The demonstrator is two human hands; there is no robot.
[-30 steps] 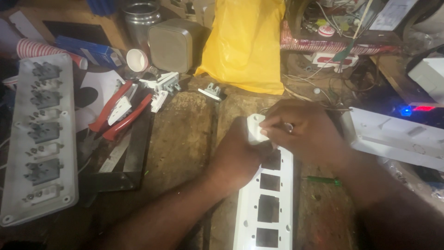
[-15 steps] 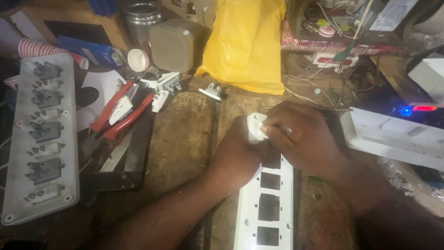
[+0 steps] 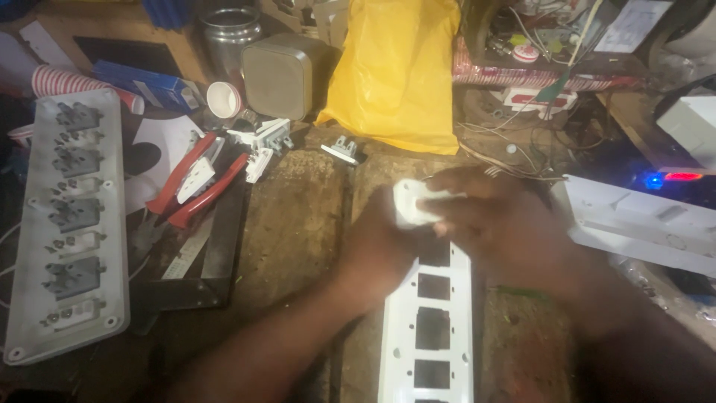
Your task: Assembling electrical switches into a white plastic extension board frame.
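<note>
A long white plastic faceplate [image 3: 429,343] with several square cut-outs lies on the wooden bench, running toward me. At its far end sits a small white socket module [image 3: 409,201]. My left hand [image 3: 384,250] grips the faceplate's far end from the left, beside the module. My right hand [image 3: 500,224] comes in from the right, its fingers closed over the module and pressing on it. Part of the module and the faceplate's top end are hidden under my fingers.
A grey multi-socket board [image 3: 67,224] lies at the left. Red-handled pliers [image 3: 190,183], loose white switch parts [image 3: 261,142] and a dark metal strip [image 3: 216,246] lie nearby. A yellow bag [image 3: 395,71], a grey box [image 3: 280,75] and tangled wires [image 3: 537,142] stand behind. A white casing [image 3: 641,220] lies at the right.
My right hand has shifted slightly over the socket module, its fingers now covering more of it. My left hand stays on the faceplate's end.
</note>
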